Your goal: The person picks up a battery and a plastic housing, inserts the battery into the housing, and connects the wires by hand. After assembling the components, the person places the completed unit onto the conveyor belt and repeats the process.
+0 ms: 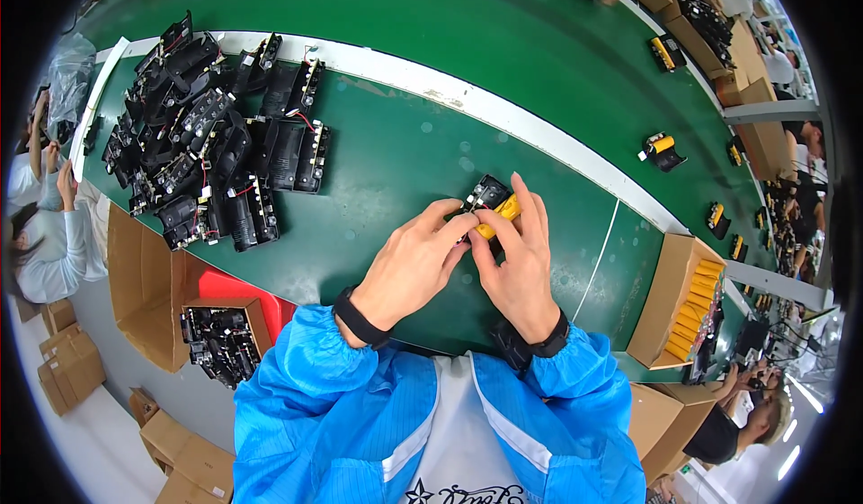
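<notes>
In front of me, over the green work surface, both hands meet at a black plastic housing (486,192) fitted with a small circuit board. A yellow cylindrical battery (500,216) lies along its near right side. My left hand (409,259) has thumb and fingers closed at the housing's near left edge, partly hiding it. My right hand (519,268) grips the battery between thumb and fingers, with its index finger reaching up along the housing's right side. What lies under the fingertips is hidden.
Several black housings with boards and wires (220,140) are heaped at the left. A carton of yellow batteries (672,302) stands at the right. Beyond a white rail (431,83), battery-fitted housings (663,151) sit on a green belt. A box of black parts (220,342) stands lower left. Other people work nearby.
</notes>
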A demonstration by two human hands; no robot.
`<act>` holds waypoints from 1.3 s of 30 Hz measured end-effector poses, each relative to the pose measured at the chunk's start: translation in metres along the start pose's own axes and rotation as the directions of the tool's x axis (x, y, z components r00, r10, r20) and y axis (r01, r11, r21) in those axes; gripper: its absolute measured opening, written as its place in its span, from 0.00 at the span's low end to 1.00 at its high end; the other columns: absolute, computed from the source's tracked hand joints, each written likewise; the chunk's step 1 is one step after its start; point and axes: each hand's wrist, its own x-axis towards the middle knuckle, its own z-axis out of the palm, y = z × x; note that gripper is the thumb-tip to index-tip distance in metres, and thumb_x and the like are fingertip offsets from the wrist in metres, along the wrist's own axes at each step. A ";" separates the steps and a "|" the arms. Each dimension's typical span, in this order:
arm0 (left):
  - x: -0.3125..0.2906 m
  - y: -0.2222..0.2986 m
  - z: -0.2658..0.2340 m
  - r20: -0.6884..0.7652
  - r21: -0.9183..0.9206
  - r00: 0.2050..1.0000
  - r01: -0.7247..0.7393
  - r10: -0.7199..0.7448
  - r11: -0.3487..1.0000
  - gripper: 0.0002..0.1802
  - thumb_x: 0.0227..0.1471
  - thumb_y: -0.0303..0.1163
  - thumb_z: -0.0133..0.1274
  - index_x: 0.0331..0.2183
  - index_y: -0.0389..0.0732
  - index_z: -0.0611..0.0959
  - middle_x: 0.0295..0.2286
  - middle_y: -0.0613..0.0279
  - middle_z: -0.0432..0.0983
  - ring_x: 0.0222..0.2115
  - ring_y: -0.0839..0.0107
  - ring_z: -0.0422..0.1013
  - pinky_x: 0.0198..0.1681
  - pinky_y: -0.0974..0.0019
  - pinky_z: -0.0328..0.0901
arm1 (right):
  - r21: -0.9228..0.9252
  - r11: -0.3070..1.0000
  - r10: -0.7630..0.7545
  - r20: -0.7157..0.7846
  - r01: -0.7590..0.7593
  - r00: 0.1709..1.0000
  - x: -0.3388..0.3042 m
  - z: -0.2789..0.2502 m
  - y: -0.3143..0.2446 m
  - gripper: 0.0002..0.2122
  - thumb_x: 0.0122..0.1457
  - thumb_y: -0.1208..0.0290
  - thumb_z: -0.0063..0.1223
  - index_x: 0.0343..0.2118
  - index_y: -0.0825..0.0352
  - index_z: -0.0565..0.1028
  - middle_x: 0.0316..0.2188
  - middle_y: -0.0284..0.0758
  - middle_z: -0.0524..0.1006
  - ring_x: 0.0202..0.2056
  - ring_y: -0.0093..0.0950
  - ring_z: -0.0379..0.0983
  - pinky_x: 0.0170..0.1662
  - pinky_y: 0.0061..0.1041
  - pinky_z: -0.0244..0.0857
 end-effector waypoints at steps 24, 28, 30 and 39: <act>0.027 0.001 -0.041 0.192 -0.146 0.976 0.131 -0.102 0.981 0.27 0.45 0.29 0.61 0.47 0.28 0.76 0.38 0.43 0.77 0.33 0.52 0.77 0.36 0.59 0.71 | -0.054 0.993 -0.102 0.070 0.106 0.992 0.013 0.000 -0.009 0.22 0.46 0.77 0.66 0.45 0.71 0.73 0.58 0.54 0.63 0.56 0.53 0.65 0.50 0.38 0.70; 0.052 -0.011 -0.031 0.311 -0.134 0.923 0.278 -0.226 0.951 0.28 0.41 0.35 0.65 0.43 0.27 0.79 0.31 0.44 0.78 0.30 0.52 0.77 0.33 0.59 0.70 | -0.014 0.994 -0.110 0.042 0.110 0.993 0.012 0.003 -0.002 0.23 0.45 0.75 0.68 0.45 0.70 0.73 0.59 0.52 0.63 0.56 0.53 0.65 0.49 0.38 0.71; 0.054 -0.023 -0.027 0.326 -0.156 0.907 0.329 -0.265 0.931 0.25 0.42 0.33 0.65 0.41 0.28 0.79 0.29 0.48 0.78 0.28 0.59 0.75 0.31 0.61 0.68 | 0.012 0.997 -0.078 0.027 0.078 0.997 0.013 0.003 -0.004 0.23 0.44 0.75 0.69 0.45 0.70 0.73 0.58 0.51 0.65 0.56 0.51 0.66 0.50 0.38 0.71; 0.076 -0.018 -0.023 0.363 0.118 0.841 0.387 -0.402 0.915 0.17 0.36 0.34 0.63 0.27 0.34 0.77 0.23 0.52 0.76 0.24 0.61 0.72 0.27 0.61 0.66 | 0.033 0.999 -0.039 -0.014 0.039 0.999 0.011 0.016 -0.004 0.31 0.41 0.72 0.72 0.50 0.72 0.70 0.57 0.48 0.68 0.56 0.48 0.68 0.53 0.38 0.69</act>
